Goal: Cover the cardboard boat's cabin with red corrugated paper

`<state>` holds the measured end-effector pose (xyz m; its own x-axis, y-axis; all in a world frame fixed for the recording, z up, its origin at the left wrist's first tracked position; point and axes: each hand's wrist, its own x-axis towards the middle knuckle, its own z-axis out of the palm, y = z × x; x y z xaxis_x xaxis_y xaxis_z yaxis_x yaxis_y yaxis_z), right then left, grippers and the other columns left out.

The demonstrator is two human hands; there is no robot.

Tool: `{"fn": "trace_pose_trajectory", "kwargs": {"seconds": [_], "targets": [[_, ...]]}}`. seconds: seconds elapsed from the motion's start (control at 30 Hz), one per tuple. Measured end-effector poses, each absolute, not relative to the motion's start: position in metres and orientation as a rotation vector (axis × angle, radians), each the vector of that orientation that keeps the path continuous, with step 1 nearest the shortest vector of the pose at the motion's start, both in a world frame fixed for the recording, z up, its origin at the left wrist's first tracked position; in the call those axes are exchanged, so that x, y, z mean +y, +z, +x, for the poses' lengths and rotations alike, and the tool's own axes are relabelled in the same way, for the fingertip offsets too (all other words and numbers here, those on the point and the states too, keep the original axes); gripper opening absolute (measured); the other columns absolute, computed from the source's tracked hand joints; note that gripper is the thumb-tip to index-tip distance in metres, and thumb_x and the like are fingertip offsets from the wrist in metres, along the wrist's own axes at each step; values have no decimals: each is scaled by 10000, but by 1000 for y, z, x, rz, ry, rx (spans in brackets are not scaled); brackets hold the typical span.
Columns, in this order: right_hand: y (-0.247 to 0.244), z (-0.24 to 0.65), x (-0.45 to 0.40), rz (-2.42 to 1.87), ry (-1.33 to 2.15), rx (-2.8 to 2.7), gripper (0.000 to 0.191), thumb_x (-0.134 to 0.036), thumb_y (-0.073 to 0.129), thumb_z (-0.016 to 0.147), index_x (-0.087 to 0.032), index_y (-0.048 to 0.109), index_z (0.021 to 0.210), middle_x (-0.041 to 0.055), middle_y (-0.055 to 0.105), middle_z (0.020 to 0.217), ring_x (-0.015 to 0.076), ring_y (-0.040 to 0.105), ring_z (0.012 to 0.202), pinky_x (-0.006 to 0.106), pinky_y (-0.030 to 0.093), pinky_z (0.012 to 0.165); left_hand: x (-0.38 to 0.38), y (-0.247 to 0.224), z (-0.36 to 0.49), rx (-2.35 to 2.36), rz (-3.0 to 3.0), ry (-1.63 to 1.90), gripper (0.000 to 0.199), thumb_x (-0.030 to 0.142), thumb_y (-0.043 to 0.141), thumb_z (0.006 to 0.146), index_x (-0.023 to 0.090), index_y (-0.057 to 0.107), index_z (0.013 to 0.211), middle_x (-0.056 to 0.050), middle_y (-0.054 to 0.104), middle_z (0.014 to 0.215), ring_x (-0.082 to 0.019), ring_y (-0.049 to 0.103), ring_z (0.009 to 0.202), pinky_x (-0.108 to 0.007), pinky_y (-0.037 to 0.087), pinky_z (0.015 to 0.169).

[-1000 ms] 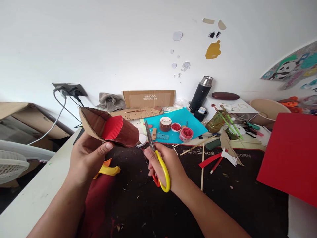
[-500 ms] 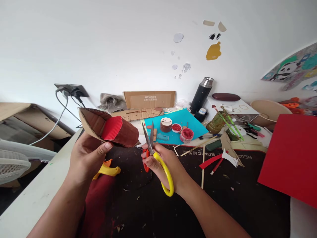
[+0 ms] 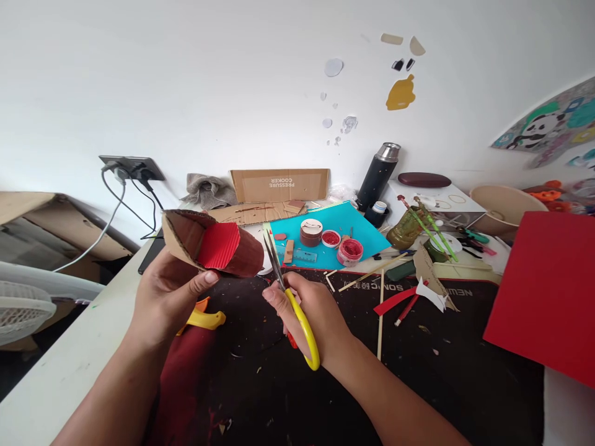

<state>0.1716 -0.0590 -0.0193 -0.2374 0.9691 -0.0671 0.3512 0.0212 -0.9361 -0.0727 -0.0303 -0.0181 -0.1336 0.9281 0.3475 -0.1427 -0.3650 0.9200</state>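
My left hand (image 3: 170, 288) is closed on a cardboard model (image 3: 248, 253), holding it up above the mat. The model has a brown rounded body, a red corrugated panel (image 3: 220, 244) and an upright cardboard flap at its left end. In my right hand (image 3: 309, 310) is a pair of scissors (image 3: 304, 331) with yellow and red handles. Their blades point up, nearly together, just right of the model and apart from it. Below my left hand a yellow and orange tool (image 3: 207, 318) lies on the dark mat, partly hidden.
A blue sheet (image 3: 344, 217) carries an open jar of red paint (image 3: 349, 252), its lid and a brown jar (image 3: 311, 232). A black thermos (image 3: 379, 176) leans near the wall. Red board (image 3: 548, 297) stands at right; a fan (image 3: 25, 310) is at left.
The scissor blades have come closer together, and the scissors have turned in my right hand. My left hand has shifted the model slightly right and turned it a little.
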Motion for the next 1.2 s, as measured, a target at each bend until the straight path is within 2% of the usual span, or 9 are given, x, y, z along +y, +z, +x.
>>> {"fn": "trace_pose_trajectory", "kwargs": {"seconds": [0.23, 0.47, 0.63, 0.77, 0.9, 1.07, 1.2], "targets": [[-15, 170, -60, -1383, 1139, -1722, 424, -643, 635, 1057, -255, 629, 884, -21, 663, 635, 200, 680, 594, 316, 431, 674, -36, -14, -66, 958, 1309, 1557, 490, 180, 983, 767, 250, 830, 1228, -67, 860, 1187, -279, 783, 1113, -320, 649, 922], [-14, 169, -61, -1426, 1102, -1747, 368, -558, 696, 1065, -244, 641, 880, 7, 758, 775, 200, 711, 707, 297, 416, 690, -38, -13, -67, 1045, 1343, 1509, 564, 224, 998, 738, 299, 830, 1270, -74, 855, 1141, -334, 791, 1106, -404, 690, 899], [-14, 169, -61, -1447, 1114, -1751, 396, -599, 746, 1038, -239, 657, 897, -29, 698, 676, 179, 677, 617, 289, 410, 668, -39, -9, -64, 1083, 1338, 1517, 558, 253, 1016, 710, 328, 837, 1233, -57, 844, 1229, -382, 761, 1224, -522, 677, 1020], [-15, 169, -61, -1438, 1106, -1743, 434, -626, 707, 1054, -239, 639, 872, -33, 671, 647, 171, 657, 586, 288, 406, 652, -40, -5, -60, 1170, 1363, 1496, 599, 350, 1031, 696, 317, 835, 1261, -66, 840, 1272, -439, 698, 1354, -639, 577, 1182], [-16, 169, -61, -1423, 1083, -1754, 485, -662, 657, 1074, -247, 597, 829, -19, 665, 646, 181, 643, 591, 299, 389, 642, -40, -2, -56, 1193, 1362, 1515, 676, 357, 1063, 630, 297, 846, 1268, -87, 820, 1346, -454, 654, 1420, -629, 517, 1248], [-18, 169, -60, -1420, 1095, -1752, 511, -705, 621, 1078, -256, 589, 837, -22, 637, 630, 181, 606, 543, 306, 364, 618, -41, 1, -51, 1173, 1318, 1529, 675, 310, 1083, 568, 304, 873, 1210, -83, 849, 1237, -428, 756, 1227, -590, 613, 1142], [-18, 169, -60, -1448, 1057, -1769, 511, -707, 621, 1077, -254, 611, 842, -6, 659, 651, 195, 625, 583, 308, 362, 627, -42, 4, -50, 1160, 1310, 1548, 676, 282, 1086, 553, 299, 884, 1198, -84, 840, 1283, -429, 746, 1246, -560, 638, 1111]]}}
